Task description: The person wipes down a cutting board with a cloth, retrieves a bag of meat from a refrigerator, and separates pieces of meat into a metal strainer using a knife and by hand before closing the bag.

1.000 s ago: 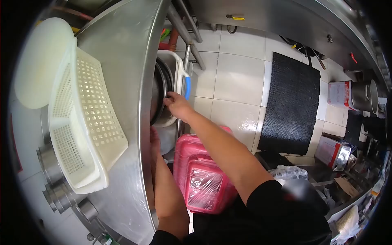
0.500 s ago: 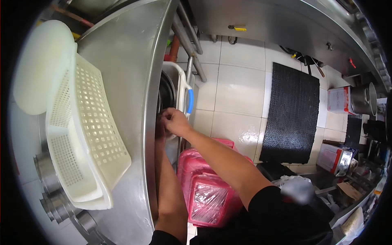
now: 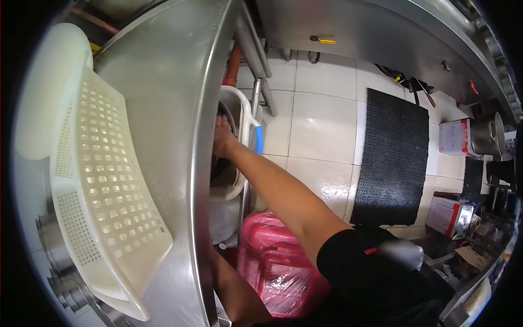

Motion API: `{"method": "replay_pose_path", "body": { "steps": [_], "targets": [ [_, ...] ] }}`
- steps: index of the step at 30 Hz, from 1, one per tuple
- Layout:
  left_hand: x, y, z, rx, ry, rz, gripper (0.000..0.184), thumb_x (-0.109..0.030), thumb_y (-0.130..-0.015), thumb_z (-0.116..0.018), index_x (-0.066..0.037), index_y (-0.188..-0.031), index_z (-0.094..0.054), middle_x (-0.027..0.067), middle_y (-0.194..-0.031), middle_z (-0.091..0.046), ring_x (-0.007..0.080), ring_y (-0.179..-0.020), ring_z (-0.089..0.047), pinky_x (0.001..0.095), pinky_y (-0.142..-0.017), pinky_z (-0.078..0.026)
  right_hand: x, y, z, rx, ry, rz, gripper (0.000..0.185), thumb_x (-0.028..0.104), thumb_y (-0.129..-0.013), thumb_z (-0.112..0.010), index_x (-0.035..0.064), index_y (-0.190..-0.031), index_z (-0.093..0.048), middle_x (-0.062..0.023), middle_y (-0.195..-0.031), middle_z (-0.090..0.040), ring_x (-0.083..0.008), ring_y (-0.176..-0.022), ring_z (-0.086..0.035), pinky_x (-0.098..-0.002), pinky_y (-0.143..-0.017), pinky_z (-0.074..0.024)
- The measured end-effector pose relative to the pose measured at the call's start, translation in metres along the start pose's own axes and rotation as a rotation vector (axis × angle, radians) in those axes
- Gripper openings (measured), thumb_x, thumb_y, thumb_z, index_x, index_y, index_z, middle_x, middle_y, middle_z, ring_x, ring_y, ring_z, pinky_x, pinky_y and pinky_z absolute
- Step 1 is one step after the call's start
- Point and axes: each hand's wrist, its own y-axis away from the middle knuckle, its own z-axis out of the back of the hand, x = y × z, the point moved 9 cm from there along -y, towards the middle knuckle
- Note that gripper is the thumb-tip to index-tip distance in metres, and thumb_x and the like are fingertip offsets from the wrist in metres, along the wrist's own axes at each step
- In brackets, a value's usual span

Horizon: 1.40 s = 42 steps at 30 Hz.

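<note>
Below the edge of the steel table (image 3: 158, 82), my right hand (image 3: 224, 137) reaches into a white tub (image 3: 245, 103) with a blue-wrapped handle (image 3: 259, 140). Its fingers lie over a dark round pan (image 3: 230, 116) inside the tub; the fingertips are partly hidden, so a grip cannot be made out. My left forearm goes under the table edge at the bottom, and the left hand is out of sight beneath it. Red plastic-wrapped containers (image 3: 283, 267) stand beside my arms.
A white perforated basket (image 3: 117, 180) and a round white board (image 3: 52, 92) are on the table at left. Steel pots (image 3: 57, 240) stand beyond. On the tiled floor lies a black mat (image 3: 392, 158); a steel pot (image 3: 486, 134) and boxes are at right.
My right hand has moved up and farther into the tub, its fingers no longer pinched together. My left hand has drawn down and away, out of sight under the table edge.
</note>
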Motion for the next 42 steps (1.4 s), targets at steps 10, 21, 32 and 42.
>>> {"method": "replay_pose_path", "body": {
  "steps": [10, 21, 32, 42],
  "targets": [
    [-0.001, 0.005, 0.012, -0.110, -0.032, 0.022, 0.043, -0.031, -0.099, -0.050, -0.001, -0.131, -0.051, 0.0163, -0.126, -0.056, 0.0299, -0.118, -0.054, 0.0447, -0.088, -0.055, 0.013, -0.005, 0.036, -0.156, -0.025, 0.113, 0.040, 0.022, -0.092, -0.053, -0.0030, -0.122, -0.043, -0.0213, -0.120, -0.057, -0.0373, -0.098, -0.066, -0.0427, -0.086, -0.0542],
    [0.002, 0.012, 0.000, -0.125, -0.052, 0.050, 0.047, -0.033, -0.098, -0.053, -0.001, -0.132, -0.050, 0.0150, -0.128, -0.054, 0.0293, -0.118, -0.054, 0.0460, -0.091, -0.053, 0.088, 0.042, 0.171, -0.509, -0.589, 0.492, 0.032, 0.025, -0.094, -0.049, 0.0087, -0.122, -0.053, -0.0123, -0.114, -0.060, -0.0293, -0.107, -0.054, -0.0414, -0.087, -0.0432],
    [0.013, 0.018, -0.013, -0.156, -0.055, 0.044, 0.050, -0.036, -0.097, -0.056, -0.002, -0.132, -0.049, 0.0137, -0.130, -0.053, 0.0286, -0.118, -0.054, 0.0473, -0.094, -0.051, -0.080, 0.170, 0.223, -0.679, -1.065, -0.502, 0.038, -0.001, -0.082, -0.057, 0.0002, -0.119, -0.046, -0.0122, -0.093, -0.056, -0.0174, -0.078, -0.056, -0.0315, -0.066, -0.0488],
    [0.112, 0.081, -0.063, 0.039, -0.238, 0.466, 0.059, -0.044, -0.093, -0.063, -0.003, -0.133, -0.049, 0.0117, -0.130, -0.052, 0.0273, -0.116, -0.056, 0.0478, -0.096, -0.049, -0.226, 0.346, 0.250, -0.671, -0.896, -0.618, 0.027, 0.000, -0.083, -0.057, -0.0058, -0.109, -0.060, -0.0122, -0.092, -0.066, -0.0177, -0.082, -0.061, -0.0300, -0.074, -0.0501]
  ]
}}
